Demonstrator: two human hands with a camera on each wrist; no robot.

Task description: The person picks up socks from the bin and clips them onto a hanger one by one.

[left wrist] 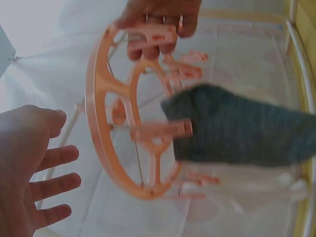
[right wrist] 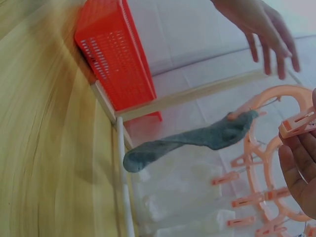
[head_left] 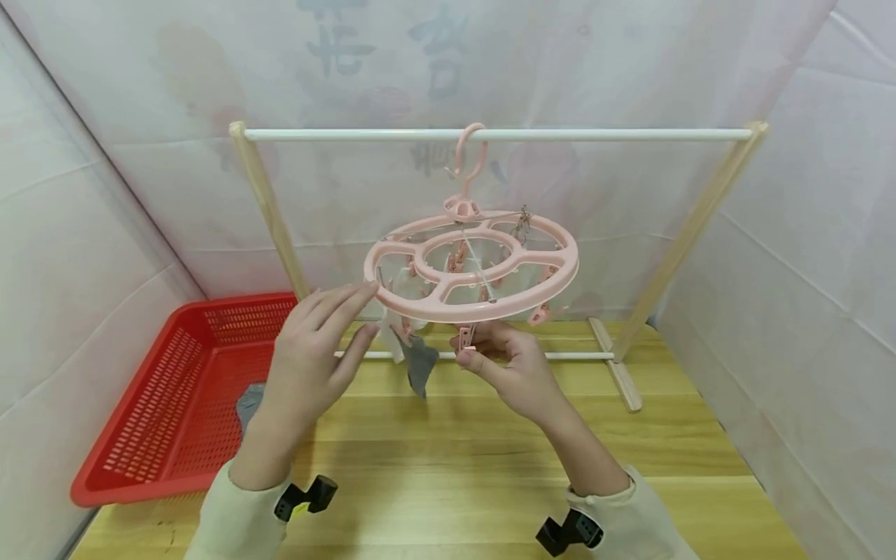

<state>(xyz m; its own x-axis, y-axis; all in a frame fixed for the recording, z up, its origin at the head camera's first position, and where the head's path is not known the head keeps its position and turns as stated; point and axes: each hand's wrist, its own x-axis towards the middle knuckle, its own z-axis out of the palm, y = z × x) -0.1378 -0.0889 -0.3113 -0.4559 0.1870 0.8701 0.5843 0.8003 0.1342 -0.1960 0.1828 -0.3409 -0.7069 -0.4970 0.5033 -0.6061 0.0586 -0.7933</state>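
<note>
A round pink drying hanger (head_left: 521, 299) hangs by its hook from a white rail, with small pink clothespins around its rings. My right hand (head_left: 514, 369) holds one clothespin (head_left: 465, 337) at the near rim, thumb in front and fingers behind; the right wrist view shows this clothespin (right wrist: 298, 122) against the fingers. Beside the left rim is my left hand (head_left: 308, 362), its fingers extended and nothing in its grasp. A grey sock (left wrist: 237, 127) hangs from a clothespin (left wrist: 163, 130) on the left side. White items (head_left: 390, 336) hang behind it.
The white rail (head_left: 350, 135) spans a wooden-legged stand with a lower bar (head_left: 577, 356). At the left, a red plastic basket (head_left: 140, 443) holds a grey cloth item (head_left: 250, 403), partly hidden by my left arm. The wood-grain table (head_left: 434, 490) lies beneath, with pale curtains around.
</note>
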